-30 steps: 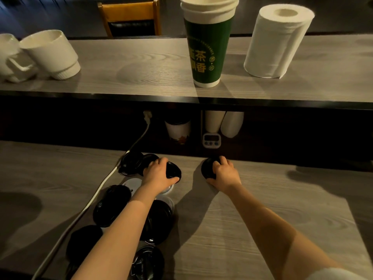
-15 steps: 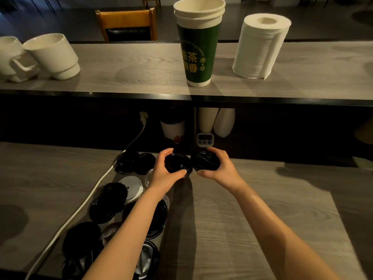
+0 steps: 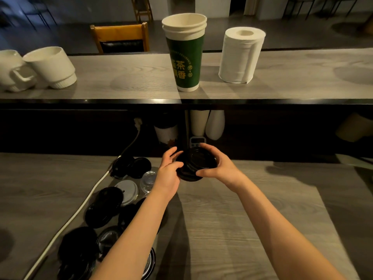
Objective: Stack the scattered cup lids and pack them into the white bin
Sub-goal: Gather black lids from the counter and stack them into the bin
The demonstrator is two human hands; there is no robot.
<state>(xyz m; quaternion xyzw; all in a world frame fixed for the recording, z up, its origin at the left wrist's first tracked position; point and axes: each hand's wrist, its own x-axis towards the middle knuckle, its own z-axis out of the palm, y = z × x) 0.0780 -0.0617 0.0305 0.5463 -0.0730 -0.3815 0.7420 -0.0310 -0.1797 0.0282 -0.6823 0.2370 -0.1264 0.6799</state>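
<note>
You are leaning over the wooden counter (image 3: 232,229), where scattered lids (image 3: 105,207), mostly black, are lying on your left beside a white cable (image 3: 80,211). Your left hand (image 3: 168,176) and right hand (image 3: 224,170) are meeting above the counter's far side. Both are curling round the black lids (image 3: 198,163), right fingers clamping the upper one, left fingers cupping the lower rim.

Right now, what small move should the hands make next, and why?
Probably press the upper black lid down onto the lower black lid: the right hand and left hand hold them overlapped but offset, above the counter.
</note>
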